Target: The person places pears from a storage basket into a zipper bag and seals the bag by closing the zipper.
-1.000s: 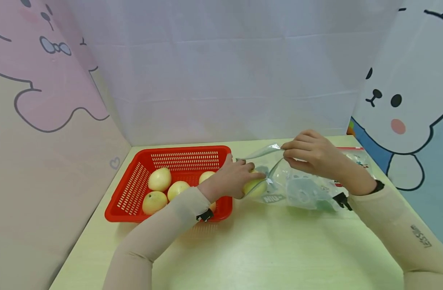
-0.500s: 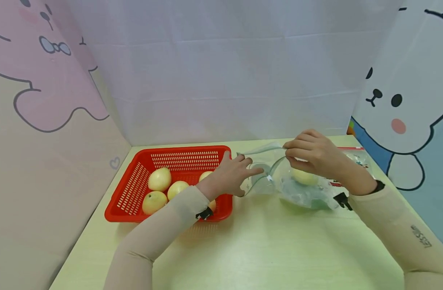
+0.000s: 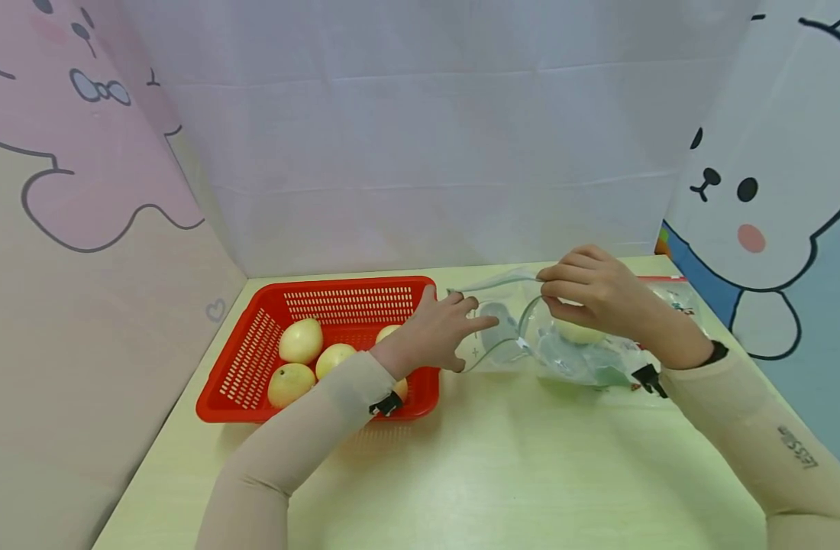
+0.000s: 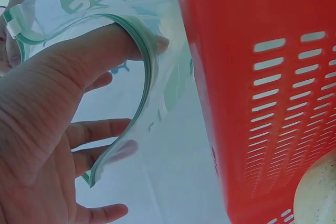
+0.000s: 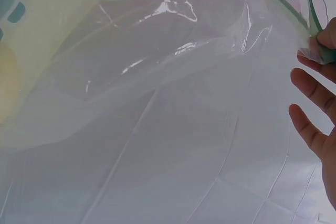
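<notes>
A clear zip bag (image 3: 571,368) with a green-edged mouth lies on its side, its mouth turned toward the basket. One pale yellow pear (image 3: 579,334) is inside it, partly covered by my right hand (image 3: 592,296). That hand pinches the bag's rim at the mouth corner between thumb and forefinger, other fingers loose. In the left wrist view my left hand (image 4: 47,145) has its fingers spread within the green zip strip (image 4: 140,43), thumb and fingertips stretching the mouth wide. No fruit is in the left hand.
A red slotted basket (image 3: 324,285) stands left of the bag, holding several pears (image 3: 301,341), some hidden by the left arm. Behind the right hand lies a printed plastic bag (image 3: 674,294) with a red zip. A white curtain (image 3: 406,153) hangs at the table's back.
A second ago the left hand held the pear at the bag's mouth. It let go, and the pear moved right, deep into the bag. Both hands have hardly shifted since; the bag sagged slightly.
</notes>
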`<state>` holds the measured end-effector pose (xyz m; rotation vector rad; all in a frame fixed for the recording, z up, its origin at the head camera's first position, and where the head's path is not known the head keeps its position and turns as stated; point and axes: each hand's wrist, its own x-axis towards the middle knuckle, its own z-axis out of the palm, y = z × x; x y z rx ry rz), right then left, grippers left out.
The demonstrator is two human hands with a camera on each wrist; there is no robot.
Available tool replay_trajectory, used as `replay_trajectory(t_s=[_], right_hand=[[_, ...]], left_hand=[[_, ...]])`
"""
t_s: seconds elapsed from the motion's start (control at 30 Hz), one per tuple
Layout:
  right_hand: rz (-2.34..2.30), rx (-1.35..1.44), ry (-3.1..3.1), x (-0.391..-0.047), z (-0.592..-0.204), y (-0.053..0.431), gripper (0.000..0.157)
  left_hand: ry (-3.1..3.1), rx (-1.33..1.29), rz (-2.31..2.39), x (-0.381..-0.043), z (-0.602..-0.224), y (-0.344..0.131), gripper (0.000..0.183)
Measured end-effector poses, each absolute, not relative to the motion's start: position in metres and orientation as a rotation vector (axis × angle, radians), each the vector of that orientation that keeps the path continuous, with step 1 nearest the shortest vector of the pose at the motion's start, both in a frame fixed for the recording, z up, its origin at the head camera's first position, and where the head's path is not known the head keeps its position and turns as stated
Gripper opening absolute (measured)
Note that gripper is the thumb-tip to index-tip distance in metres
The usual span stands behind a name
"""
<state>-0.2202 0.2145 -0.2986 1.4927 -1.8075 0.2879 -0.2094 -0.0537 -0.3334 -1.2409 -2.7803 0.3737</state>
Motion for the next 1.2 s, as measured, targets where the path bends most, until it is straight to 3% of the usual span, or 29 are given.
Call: replay_trajectory(t_s=[0.6, 1.2], right_hand=[[0.298, 1.501, -1.826, -0.222, -0.301, 0.216, 0.039], [0.268, 1.492, -1.803, -0.221, -0.299, 0.215, 0.037]], left_hand=[[-2.716, -1.142, 0.032, -0.204, -0.31, -0.116, 0.066], [-3.026, -0.48, -0.032, -0.223, -0.342, -0.245, 0.094]])
